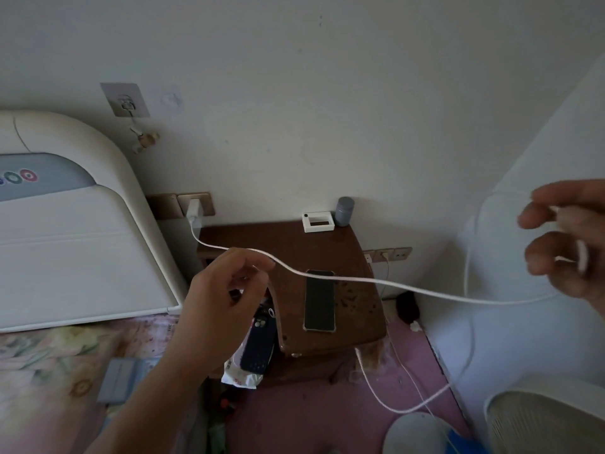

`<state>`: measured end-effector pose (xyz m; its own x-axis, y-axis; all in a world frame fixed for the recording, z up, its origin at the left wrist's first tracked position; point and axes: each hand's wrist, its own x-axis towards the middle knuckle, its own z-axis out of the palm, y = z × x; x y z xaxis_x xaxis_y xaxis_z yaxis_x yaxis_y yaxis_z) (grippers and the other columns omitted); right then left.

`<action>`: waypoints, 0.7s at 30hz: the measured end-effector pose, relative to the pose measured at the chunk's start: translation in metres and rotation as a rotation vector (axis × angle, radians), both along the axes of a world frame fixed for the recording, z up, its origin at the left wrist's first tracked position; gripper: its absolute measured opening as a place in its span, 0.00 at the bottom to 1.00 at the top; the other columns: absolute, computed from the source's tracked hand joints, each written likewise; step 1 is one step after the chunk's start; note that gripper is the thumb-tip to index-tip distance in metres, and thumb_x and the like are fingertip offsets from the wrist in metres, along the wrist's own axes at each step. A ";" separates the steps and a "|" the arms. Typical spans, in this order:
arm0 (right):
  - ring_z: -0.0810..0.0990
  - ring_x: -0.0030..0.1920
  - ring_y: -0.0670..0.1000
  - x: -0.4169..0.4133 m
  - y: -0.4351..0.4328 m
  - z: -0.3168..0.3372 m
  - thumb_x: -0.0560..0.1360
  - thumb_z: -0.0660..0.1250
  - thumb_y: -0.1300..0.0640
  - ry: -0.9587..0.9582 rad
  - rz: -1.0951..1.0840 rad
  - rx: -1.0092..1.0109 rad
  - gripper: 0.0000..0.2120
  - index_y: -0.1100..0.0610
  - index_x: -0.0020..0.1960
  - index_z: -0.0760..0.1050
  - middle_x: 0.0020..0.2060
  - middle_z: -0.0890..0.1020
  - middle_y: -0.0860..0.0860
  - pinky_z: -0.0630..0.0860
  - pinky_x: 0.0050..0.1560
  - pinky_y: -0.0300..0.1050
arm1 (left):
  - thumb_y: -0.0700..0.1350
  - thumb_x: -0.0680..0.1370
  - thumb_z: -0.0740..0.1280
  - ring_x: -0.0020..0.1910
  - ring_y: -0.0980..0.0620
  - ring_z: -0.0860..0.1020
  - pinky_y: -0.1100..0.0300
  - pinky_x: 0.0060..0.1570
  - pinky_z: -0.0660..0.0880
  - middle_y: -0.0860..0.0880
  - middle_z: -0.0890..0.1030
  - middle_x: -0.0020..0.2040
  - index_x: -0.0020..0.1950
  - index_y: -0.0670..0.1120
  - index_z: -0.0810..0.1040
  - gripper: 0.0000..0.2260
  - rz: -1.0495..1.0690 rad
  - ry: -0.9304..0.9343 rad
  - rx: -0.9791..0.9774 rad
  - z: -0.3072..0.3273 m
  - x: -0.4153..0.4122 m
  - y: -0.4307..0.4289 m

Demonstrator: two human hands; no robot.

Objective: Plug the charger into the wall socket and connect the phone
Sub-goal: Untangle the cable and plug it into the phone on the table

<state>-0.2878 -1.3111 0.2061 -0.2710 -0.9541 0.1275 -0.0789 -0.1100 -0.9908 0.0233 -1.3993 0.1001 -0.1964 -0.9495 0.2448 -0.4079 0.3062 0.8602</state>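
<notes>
A white charger (193,208) sits plugged into the gold wall socket (196,204) beside the bed's headboard. Its white cable (393,285) runs from the charger, over the fingers of my left hand (226,296), then across above the phone to my right hand (569,237). My right hand is blurred at the right edge and pinches the cable near its free end, with loops of cable hanging from it. The phone (320,300) lies screen up on the brown bedside table (353,309), untouched and with no cable in it.
A white box (317,221) and a grey cylinder (344,211) stand at the table's back edge. A second socket strip (388,255) is low on the wall. The bed (65,348) is at left. Another white cable (386,398) trails on the pink floor; a white fan (543,421) sits at bottom right.
</notes>
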 end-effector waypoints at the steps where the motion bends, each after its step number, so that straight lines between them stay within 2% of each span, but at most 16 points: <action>1: 0.81 0.30 0.41 -0.002 -0.002 0.001 0.80 0.56 0.67 -0.067 -0.007 -0.003 0.13 0.53 0.45 0.74 0.31 0.83 0.43 0.75 0.27 0.30 | 0.36 0.76 0.66 0.46 0.61 0.81 0.74 0.41 0.74 0.54 0.83 0.45 0.47 0.51 0.80 0.09 -0.008 -0.002 0.003 0.000 -0.001 0.000; 3: 0.83 0.33 0.41 0.004 -0.008 -0.003 0.78 0.55 0.72 -0.316 0.044 0.061 0.20 0.49 0.49 0.74 0.33 0.85 0.43 0.78 0.30 0.32 | 0.37 0.76 0.66 0.46 0.60 0.81 0.73 0.41 0.75 0.54 0.83 0.45 0.46 0.53 0.79 0.09 -0.021 -0.011 0.004 0.001 -0.002 0.001; 4: 0.85 0.42 0.44 0.006 -0.007 -0.003 0.78 0.54 0.74 -0.409 0.163 0.112 0.20 0.53 0.56 0.74 0.41 0.87 0.45 0.81 0.36 0.37 | 0.38 0.76 0.66 0.45 0.59 0.81 0.72 0.41 0.75 0.55 0.83 0.45 0.46 0.54 0.79 0.10 -0.025 -0.014 0.007 0.001 -0.002 0.001; 5: 0.83 0.56 0.54 0.013 -0.002 -0.004 0.78 0.52 0.74 -0.511 0.259 0.109 0.19 0.60 0.64 0.69 0.53 0.85 0.53 0.81 0.48 0.46 | 0.38 0.76 0.66 0.45 0.58 0.82 0.70 0.41 0.77 0.55 0.84 0.45 0.46 0.54 0.79 0.10 -0.031 -0.014 0.011 0.001 -0.003 0.002; 6: 0.75 0.64 0.65 0.022 0.003 -0.001 0.78 0.52 0.73 -0.483 0.153 0.096 0.19 0.66 0.67 0.64 0.62 0.78 0.64 0.78 0.56 0.56 | 0.38 0.76 0.66 0.44 0.57 0.82 0.67 0.41 0.78 0.54 0.84 0.45 0.46 0.54 0.79 0.10 -0.040 -0.016 0.015 0.002 -0.004 0.003; 7: 0.73 0.64 0.69 0.030 0.008 0.002 0.75 0.57 0.71 -0.470 0.127 0.048 0.18 0.67 0.65 0.68 0.61 0.76 0.69 0.77 0.55 0.59 | 0.39 0.76 0.66 0.44 0.56 0.82 0.66 0.42 0.78 0.54 0.84 0.45 0.47 0.54 0.79 0.09 -0.052 -0.019 0.019 0.002 -0.005 0.004; 8: 0.82 0.54 0.66 0.035 0.013 0.000 0.69 0.64 0.65 -0.432 0.290 -0.001 0.17 0.64 0.56 0.78 0.53 0.81 0.68 0.81 0.46 0.53 | 0.39 0.76 0.66 0.44 0.56 0.82 0.66 0.42 0.78 0.55 0.84 0.44 0.47 0.54 0.79 0.09 -0.063 -0.022 0.019 0.004 -0.008 0.006; 9: 0.86 0.41 0.59 0.046 0.015 -0.012 0.62 0.68 0.60 -0.368 0.242 0.002 0.13 0.59 0.46 0.83 0.43 0.85 0.63 0.82 0.35 0.45 | 0.40 0.76 0.66 0.44 0.56 0.82 0.67 0.41 0.77 0.55 0.83 0.44 0.47 0.54 0.79 0.09 -0.079 -0.027 0.021 0.006 -0.010 0.008; 10: 0.84 0.32 0.56 0.060 0.016 -0.020 0.60 0.68 0.58 -0.189 0.081 0.016 0.10 0.56 0.40 0.84 0.38 0.86 0.60 0.79 0.29 0.41 | 0.40 0.76 0.66 0.43 0.57 0.82 0.68 0.41 0.76 0.56 0.83 0.43 0.48 0.54 0.79 0.09 -0.104 -0.031 0.030 0.008 -0.013 0.010; 11: 0.83 0.30 0.56 0.076 0.017 -0.026 0.63 0.68 0.61 -0.143 0.053 0.037 0.09 0.55 0.41 0.84 0.38 0.86 0.58 0.78 0.27 0.41 | 0.41 0.76 0.66 0.43 0.58 0.82 0.69 0.41 0.76 0.58 0.83 0.43 0.48 0.55 0.79 0.09 -0.141 -0.037 0.048 0.011 -0.017 0.013; 13: 0.85 0.33 0.59 0.095 0.021 -0.038 0.70 0.62 0.75 -0.147 0.119 0.115 0.19 0.56 0.52 0.80 0.47 0.85 0.53 0.79 0.28 0.43 | 0.43 0.76 0.66 0.45 0.59 0.81 0.68 0.43 0.77 0.61 0.82 0.46 0.49 0.57 0.79 0.08 -0.222 -0.051 0.092 0.017 -0.025 0.018; 15: 0.86 0.41 0.61 0.103 0.022 -0.046 0.73 0.56 0.79 -0.177 0.165 0.166 0.26 0.54 0.59 0.75 0.53 0.83 0.48 0.80 0.29 0.45 | 0.44 0.76 0.66 0.45 0.58 0.81 0.67 0.43 0.77 0.61 0.82 0.47 0.49 0.57 0.79 0.08 -0.253 -0.054 0.108 0.021 -0.030 0.020; 17: 0.86 0.43 0.59 0.104 0.019 -0.048 0.69 0.62 0.77 -0.223 0.169 0.158 0.23 0.56 0.56 0.78 0.50 0.85 0.51 0.81 0.33 0.45 | 0.44 0.75 0.66 0.45 0.58 0.81 0.67 0.42 0.77 0.61 0.82 0.46 0.48 0.58 0.79 0.09 -0.245 -0.047 0.099 0.025 -0.031 0.020; 19: 0.86 0.38 0.57 0.098 0.015 -0.048 0.65 0.66 0.67 -0.268 0.064 0.122 0.12 0.59 0.46 0.83 0.41 0.86 0.58 0.81 0.34 0.43 | 0.44 0.75 0.65 0.45 0.60 0.81 0.67 0.43 0.77 0.63 0.82 0.46 0.48 0.59 0.78 0.09 -0.227 -0.044 0.097 0.029 -0.029 0.018; 21: 0.84 0.30 0.56 0.092 0.013 -0.048 0.68 0.64 0.67 -0.349 -0.011 0.105 0.09 0.62 0.44 0.82 0.37 0.85 0.61 0.80 0.30 0.41 | 0.44 0.75 0.65 0.45 0.60 0.81 0.66 0.43 0.78 0.61 0.83 0.45 0.49 0.58 0.78 0.09 -0.196 -0.048 0.101 0.028 -0.023 0.014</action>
<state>-0.1960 -1.2985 0.1584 -0.2915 -0.9538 -0.0726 0.2653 -0.0077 -0.9641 0.0002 -1.3848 0.1284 -0.3890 -0.9111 0.1361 -0.3903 0.2968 0.8715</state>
